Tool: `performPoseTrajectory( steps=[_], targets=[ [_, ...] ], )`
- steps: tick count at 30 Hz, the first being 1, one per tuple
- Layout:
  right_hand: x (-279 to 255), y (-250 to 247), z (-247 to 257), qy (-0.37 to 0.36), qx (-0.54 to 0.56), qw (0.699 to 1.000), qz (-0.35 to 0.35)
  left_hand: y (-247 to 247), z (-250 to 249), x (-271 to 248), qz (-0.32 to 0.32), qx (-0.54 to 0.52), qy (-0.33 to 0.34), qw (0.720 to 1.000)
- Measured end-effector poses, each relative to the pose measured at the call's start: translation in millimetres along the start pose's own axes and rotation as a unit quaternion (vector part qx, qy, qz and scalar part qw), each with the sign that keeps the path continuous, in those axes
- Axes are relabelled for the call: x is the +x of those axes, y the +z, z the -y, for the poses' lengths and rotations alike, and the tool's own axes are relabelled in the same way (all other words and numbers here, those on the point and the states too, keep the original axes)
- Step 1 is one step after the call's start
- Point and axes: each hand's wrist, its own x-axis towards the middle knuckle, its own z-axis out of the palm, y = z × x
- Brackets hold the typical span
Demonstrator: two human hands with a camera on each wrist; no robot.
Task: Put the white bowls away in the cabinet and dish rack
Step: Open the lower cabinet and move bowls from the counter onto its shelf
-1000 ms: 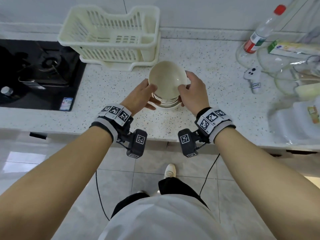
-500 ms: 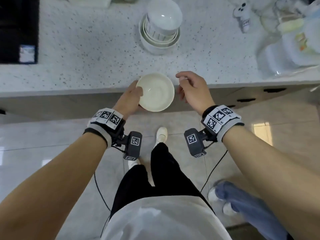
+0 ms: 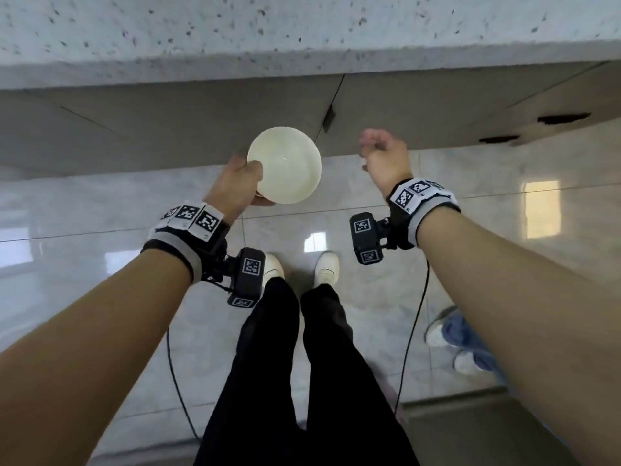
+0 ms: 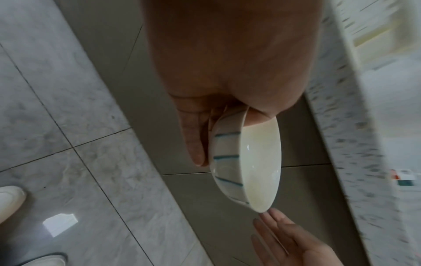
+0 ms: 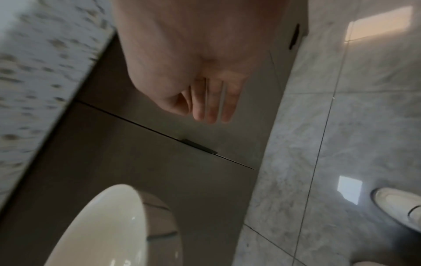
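Observation:
My left hand [image 3: 240, 181] grips a white bowl [image 3: 285, 169] by its left rim, thumb inside and fingers under the base. The bowl hangs below the counter edge, in front of the grey cabinet doors [image 3: 168, 129]. In the left wrist view the bowl [image 4: 250, 162] shows blue stripes on its outside, with my fingers [image 4: 196, 144] behind it. My right hand [image 3: 383, 156] is empty, fingers loosely extended, to the right of the bowl near the door seam and its dark handle [image 3: 329, 117]. The right wrist view shows those fingers [image 5: 212, 106] before the shut doors, above the handle [image 5: 198, 146], and the bowl [image 5: 107, 230] at the lower left.
The speckled countertop edge [image 3: 302, 45] overhangs the shut cabinet doors. Glossy floor tiles [image 3: 100, 230] lie below, with my white shoes [image 3: 326, 267] near the cabinet. Another person's blue jeans and shoes [image 3: 463, 341] are at the right. Cables hang from both wrist cameras.
The bowl came off the stack on the counter and went down below the counter edge in my left hand. My right hand let go of it and moved right toward the cabinet doors.

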Motion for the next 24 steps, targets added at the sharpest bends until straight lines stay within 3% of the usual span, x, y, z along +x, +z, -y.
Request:
performPoseTrajectory(
  steps=[9, 12, 16, 21, 24],
  targets=[
    [86.5, 65.0, -15.5, -0.009, 0.088, 0.996, 0.004, 13.0, 28.0, 67.4, -0.049, -0.03, -0.005, 0.998],
    [94.9, 70.8, -21.7, 0.001, 0.119, 0.993, -0.019, 10.6, 26.8, 66.8, -0.055, -0.004, -0.017, 0.998],
    [85.5, 68.6, -31.6, -0.035, 0.054, 0.998, 0.001, 14.3, 20.0, 59.3, -0.061, 0.048, -0.012, 0.997],
    [49.3, 49.7, -68.3, -0.009, 0.007, 0.998, 0.068, 34.8, 2.0, 38.0, 0.003, 0.103, 0.006, 0.995],
    [22.2, 30.6, -100.9, 0.022, 0.005, 0.997, 0.076, 54.2, -11.8, 20.8, 0.085, 0.169, 0.034, 0.981]
  ],
)
